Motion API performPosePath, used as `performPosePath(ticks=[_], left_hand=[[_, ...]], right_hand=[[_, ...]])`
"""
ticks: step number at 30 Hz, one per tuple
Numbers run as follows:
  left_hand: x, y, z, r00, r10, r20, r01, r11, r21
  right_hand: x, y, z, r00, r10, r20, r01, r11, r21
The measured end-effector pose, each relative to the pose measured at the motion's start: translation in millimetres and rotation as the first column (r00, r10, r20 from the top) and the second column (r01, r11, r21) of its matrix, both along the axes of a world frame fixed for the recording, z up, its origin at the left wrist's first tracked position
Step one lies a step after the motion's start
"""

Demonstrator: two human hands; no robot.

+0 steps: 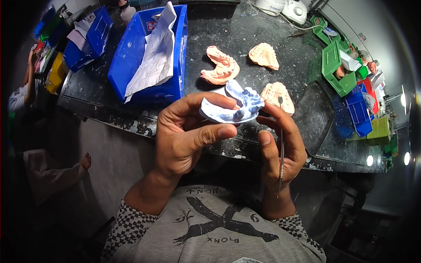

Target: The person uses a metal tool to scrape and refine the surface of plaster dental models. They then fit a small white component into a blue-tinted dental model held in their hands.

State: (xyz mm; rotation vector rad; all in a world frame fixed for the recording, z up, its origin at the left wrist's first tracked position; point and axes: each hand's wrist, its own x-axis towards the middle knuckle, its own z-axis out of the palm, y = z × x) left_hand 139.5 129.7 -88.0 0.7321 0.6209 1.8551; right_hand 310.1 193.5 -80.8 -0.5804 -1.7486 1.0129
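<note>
Your left hand (184,136) grips the blue dental cast (234,107) — its arch runs crosswise, above the surface's (263,35) near edge. Your right hand (280,149), clasping the thin metal tool (281,153) upright, touches the cast's right end — it's nearer.

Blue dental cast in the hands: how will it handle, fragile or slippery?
The blue dental cast looks rigid and plaster-like, so probably brittle; its thin raised teeth may chip. The matte surface seems unlikely to slip: the left hand holds it by fingertips. The right hand steadies it while holding a thin metal tool.
</note>
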Motion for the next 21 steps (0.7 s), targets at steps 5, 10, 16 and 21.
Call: performPosePath(ticks=[5, 10, 16, 21], left_hand=[[7.3, 0.0, 4.9, 0.995, 0.017, -0.097, -0.016, 1.0, 0.016], [6.2, -0.1, 3.0, 0.987, 0.055, -0.151, -0.053, 0.998, 0.017], [4.6, 0.1, 4.2, 0.982, 0.088, -0.167, -0.089, 0.996, 0.001], [3.8, 1.6, 5.3, 0.989, 0.098, -0.113, -0.1, 0.995, -0.013]], right_hand=[[1.4, -1.3, 1.9, 1.0, -0.013, -0.003, 0.013, 1.0, 0.014], [-1.7, 1.7, 0.2, 0.999, 0.01, -0.047, -0.007, 0.998, 0.064], [-2.5, 3.8, 2.5, 0.999, 0.024, -0.024, -0.022, 0.995, 0.098], [-1.4, 5.1, 0.9, 0.998, 0.056, -0.027, -0.053, 0.995, 0.087]])
